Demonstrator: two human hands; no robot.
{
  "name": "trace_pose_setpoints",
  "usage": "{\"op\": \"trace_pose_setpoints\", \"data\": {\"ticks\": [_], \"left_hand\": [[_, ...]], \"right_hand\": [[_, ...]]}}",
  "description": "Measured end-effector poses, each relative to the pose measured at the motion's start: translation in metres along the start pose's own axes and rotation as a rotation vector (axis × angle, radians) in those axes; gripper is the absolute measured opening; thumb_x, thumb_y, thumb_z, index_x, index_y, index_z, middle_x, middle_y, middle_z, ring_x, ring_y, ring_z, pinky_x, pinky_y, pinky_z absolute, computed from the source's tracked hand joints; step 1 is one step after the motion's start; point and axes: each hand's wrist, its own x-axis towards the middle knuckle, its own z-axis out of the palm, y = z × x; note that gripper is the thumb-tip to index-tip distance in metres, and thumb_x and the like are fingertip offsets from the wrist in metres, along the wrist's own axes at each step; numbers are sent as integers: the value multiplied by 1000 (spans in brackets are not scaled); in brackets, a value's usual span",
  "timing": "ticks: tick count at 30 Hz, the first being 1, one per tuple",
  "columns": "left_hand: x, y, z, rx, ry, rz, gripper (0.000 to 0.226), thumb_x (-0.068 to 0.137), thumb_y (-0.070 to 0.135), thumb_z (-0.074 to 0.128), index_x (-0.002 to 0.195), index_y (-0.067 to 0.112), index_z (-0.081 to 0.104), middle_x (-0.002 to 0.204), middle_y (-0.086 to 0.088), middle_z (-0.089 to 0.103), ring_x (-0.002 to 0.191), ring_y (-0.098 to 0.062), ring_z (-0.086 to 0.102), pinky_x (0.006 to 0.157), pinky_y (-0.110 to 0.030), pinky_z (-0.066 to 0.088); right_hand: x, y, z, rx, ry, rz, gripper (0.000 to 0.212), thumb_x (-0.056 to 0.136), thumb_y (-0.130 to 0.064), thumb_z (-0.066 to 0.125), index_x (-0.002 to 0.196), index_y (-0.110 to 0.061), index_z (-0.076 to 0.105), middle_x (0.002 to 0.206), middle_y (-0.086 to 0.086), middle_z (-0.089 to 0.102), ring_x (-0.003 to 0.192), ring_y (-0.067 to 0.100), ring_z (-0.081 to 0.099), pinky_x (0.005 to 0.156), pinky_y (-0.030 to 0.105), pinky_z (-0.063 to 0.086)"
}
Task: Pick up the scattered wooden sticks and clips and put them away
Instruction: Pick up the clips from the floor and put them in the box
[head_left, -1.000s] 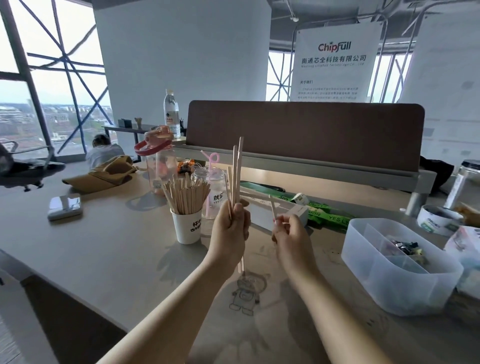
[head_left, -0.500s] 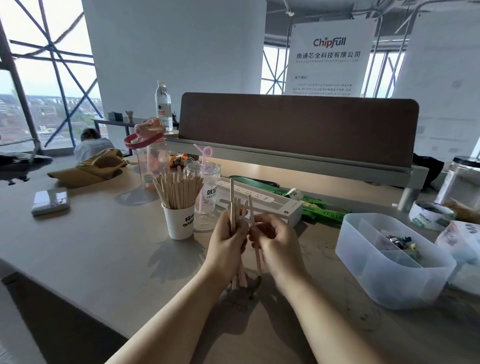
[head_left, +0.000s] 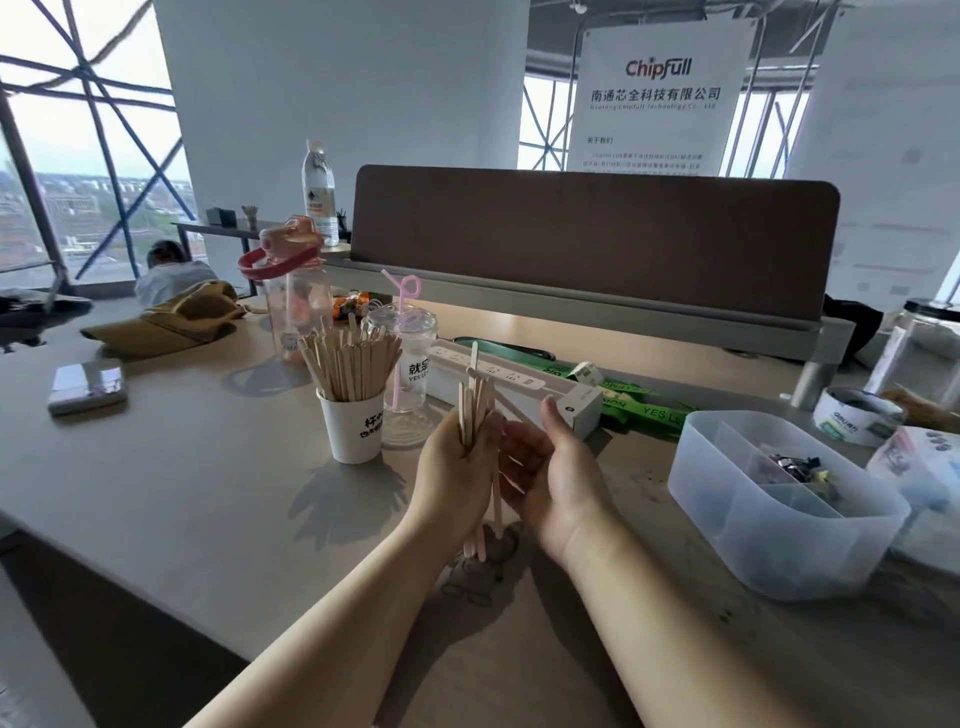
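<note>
My left hand (head_left: 457, 467) grips a bundle of several wooden sticks (head_left: 475, 405) upright above the table, their lower ends near the tabletop. Beside it, my right hand (head_left: 553, 467) is held palm-in with relaxed fingers, its fingertips touching the bundle's side. A white paper cup (head_left: 350, 428) packed with wooden sticks (head_left: 350, 364) stands just left of my hands. To the right sits a translucent plastic bin (head_left: 779, 525) with dividers, holding several clips (head_left: 792, 462).
A glass with a pink straw (head_left: 402, 369), a pink-lidded bottle (head_left: 291, 306), a white power strip (head_left: 514, 389), green lanyards (head_left: 644, 410), a tape roll (head_left: 854, 415), a jar (head_left: 924, 348), a cap (head_left: 171, 317) and a small white device (head_left: 85, 384) lie around. A brown divider (head_left: 592, 239) closes the back.
My left hand lowered the stick bundle toward the table. My right hand brought its single stick into the bundle and then opened beside it.
</note>
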Motion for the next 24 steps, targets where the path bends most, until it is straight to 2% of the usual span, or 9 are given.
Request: {"op": "trace_pose_setpoints", "data": {"ticks": [4, 7, 8, 10, 12, 15, 19, 22, 24], "left_hand": [[-1, -2, 1, 91, -10, 41, 24, 98, 28, 48, 79, 14, 54, 63, 0, 53, 56, -14, 45, 56, -34, 40], [0, 2, 1, -69, 33, 10, 26, 100, 21, 41, 76, 15, 46, 52, 8, 44, 51, -13, 37, 52, -31, 32], [2, 4, 0, -137, 57, -7, 25, 101, 19, 39, 78, 15, 44, 49, 8, 42, 50, -13, 39, 50, -31, 34], [3, 9, -3, -217, 75, -44, 21, 102, 17, 37, 83, 13, 44, 53, 7, 47, 49, -14, 49, 48, -31, 43], [1, 12, -5, -204, 62, -54, 19, 102, 17, 38, 85, 13, 45, 63, 4, 49, 46, -12, 47, 44, -25, 40], [-4, 15, -8, -90, -16, -4, 24, 99, 26, 43, 81, 13, 52, 51, 11, 50, 43, -3, 39, 45, -19, 32], [-7, 28, -16, -23, -224, 47, 15, 89, 24, 61, 79, 13, 62, 56, 11, 60, 42, 5, 46, 45, -11, 35], [1, 30, -26, 167, -178, -20, 16, 91, 25, 61, 76, 19, 64, 52, 11, 53, 42, -4, 43, 45, -19, 34], [6, 36, -41, 68, -110, -60, 22, 95, 20, 54, 74, 18, 55, 49, 7, 44, 44, -13, 37, 45, -23, 30]], "right_hand": [[13, -7, -4, 180, 84, 95, 26, 93, -31, 56, 76, -12, 62, 61, 2, 60, 59, 14, 54, 52, 25, 45], [19, -24, -9, 332, 206, -54, 27, 97, -30, 50, 77, -12, 57, 61, 0, 56, 53, 10, 50, 42, 19, 42], [19, -30, -11, 298, 249, -129, 30, 98, -33, 47, 77, -13, 56, 63, -1, 55, 53, 10, 48, 43, 19, 41], [12, -37, -13, -33, 307, -299, 32, 98, -38, 43, 83, -15, 59, 68, -1, 56, 57, 9, 48, 50, 19, 39], [3, -33, -10, -422, 224, -455, 34, 98, -40, 41, 94, -12, 60, 72, -2, 55, 57, 6, 49, 50, 17, 40], [1, -14, 1, -727, 60, -642, 26, 96, -34, 48, 101, -11, 58, 68, -3, 56, 47, -1, 50, 44, 13, 39], [3, -5, 8, -718, 70, -702, 8, 94, -25, 56, 100, -21, 60, 80, -2, 63, 64, 8, 61, 53, 20, 47], [2, -7, 8, -589, 74, -675, 19, 98, -29, 47, 88, -24, 62, 75, -2, 63, 69, 14, 60, 60, 28, 49], [5, -5, 11, -625, 143, -644, 20, 99, -28, 46, 86, -22, 61, 78, 0, 61, 74, 15, 58, 63, 26, 46]]}}
